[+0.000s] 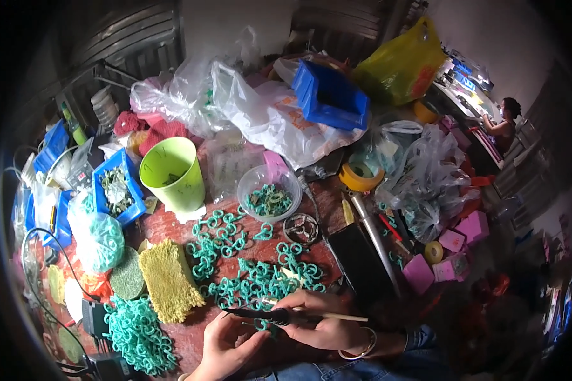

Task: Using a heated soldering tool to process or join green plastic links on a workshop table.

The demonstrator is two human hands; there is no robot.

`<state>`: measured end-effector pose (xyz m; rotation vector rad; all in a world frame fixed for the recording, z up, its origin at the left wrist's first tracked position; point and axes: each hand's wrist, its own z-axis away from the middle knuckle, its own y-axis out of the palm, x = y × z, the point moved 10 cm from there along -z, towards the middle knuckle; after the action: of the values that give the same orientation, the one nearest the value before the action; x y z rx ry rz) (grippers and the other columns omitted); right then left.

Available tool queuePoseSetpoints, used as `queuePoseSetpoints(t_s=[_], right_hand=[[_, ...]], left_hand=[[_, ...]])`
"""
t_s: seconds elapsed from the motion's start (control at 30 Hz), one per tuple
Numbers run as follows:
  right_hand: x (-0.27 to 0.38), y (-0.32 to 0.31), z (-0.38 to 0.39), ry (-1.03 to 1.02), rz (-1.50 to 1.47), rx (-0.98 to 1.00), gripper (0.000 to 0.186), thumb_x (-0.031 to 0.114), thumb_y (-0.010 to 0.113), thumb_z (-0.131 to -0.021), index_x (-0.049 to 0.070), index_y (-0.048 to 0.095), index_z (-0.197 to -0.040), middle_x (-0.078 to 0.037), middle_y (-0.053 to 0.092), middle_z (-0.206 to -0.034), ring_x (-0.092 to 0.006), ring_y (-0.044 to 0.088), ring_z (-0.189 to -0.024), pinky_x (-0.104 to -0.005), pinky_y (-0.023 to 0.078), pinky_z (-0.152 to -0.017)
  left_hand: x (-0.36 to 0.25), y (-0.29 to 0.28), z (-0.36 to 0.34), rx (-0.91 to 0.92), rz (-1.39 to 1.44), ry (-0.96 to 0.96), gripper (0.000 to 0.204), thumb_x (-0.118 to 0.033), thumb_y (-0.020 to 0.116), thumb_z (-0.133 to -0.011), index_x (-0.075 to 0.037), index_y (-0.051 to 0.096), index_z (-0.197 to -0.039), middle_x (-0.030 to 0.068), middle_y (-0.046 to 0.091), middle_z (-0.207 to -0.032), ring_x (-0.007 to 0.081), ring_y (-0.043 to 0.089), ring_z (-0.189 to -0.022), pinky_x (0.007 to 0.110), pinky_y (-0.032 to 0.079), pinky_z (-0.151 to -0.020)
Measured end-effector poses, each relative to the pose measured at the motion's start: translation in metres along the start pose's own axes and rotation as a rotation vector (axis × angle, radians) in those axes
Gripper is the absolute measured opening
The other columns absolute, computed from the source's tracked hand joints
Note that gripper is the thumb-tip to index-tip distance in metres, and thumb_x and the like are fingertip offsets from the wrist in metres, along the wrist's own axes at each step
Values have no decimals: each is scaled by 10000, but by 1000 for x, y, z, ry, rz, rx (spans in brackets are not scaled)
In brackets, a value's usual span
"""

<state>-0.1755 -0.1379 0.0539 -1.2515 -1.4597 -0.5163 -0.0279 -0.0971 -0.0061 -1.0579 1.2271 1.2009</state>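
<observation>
Teal rings (254, 286), lime-green cup (171, 171)

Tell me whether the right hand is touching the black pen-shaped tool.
Touching: the head view shows the right hand with its fingers wrapped around the black pen-shaped tool.

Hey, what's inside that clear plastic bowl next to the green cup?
The clear bowl holds a heap of small teal ring-shaped pieces, like those scattered on the table. Whatever lies beneath the heap is covered. Inside the green cup, only a few dark bits show.

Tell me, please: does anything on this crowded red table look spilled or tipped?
Yes. The blue plastic bin lies tilted on white plastic bags, and green plastic rings spread loose over the red table, outside the clear bowl.
</observation>
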Motion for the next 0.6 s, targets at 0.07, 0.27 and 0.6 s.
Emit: queuePoseSetpoints(t_s=[0.07, 0.27, 0.6], right_hand=[[-1, 1, 0, -8, -29, -12, 206, 46, 683, -784, 14, 607, -974, -35, 627, -813, -86, 586, -674, -219, 457, -597], [-10, 2, -2, 104, -95, 19, 219, 13, 681, -773, 1, 603, -977, -33, 616, -809, -59, 569, -696, -203, 444, -604], [-17, 6, 1, 124, -144, 25, 199, 0, 671, -790, -9, 598, -975, -42, 622, -838, -48, 548, -690, -197, 427, -602]], left_hand=[[-8, 7, -4, 32, 188, 3, 401, 108, 651, -769, 25, 483, -1123, 99, 607, -1037, 152, 590, -986, 272, 502, -827], [-6, 10, -8, 81, 242, -21, 400, 94, 649, -779, 23, 486, -1138, 96, 612, -1050, 130, 587, -968, 251, 502, -799], [-8, 3, -3, 18, 176, 54, 400, 88, 675, -760, 30, 505, -1118, 73, 577, -1027, 103, 587, -891, 218, 485, -717]])
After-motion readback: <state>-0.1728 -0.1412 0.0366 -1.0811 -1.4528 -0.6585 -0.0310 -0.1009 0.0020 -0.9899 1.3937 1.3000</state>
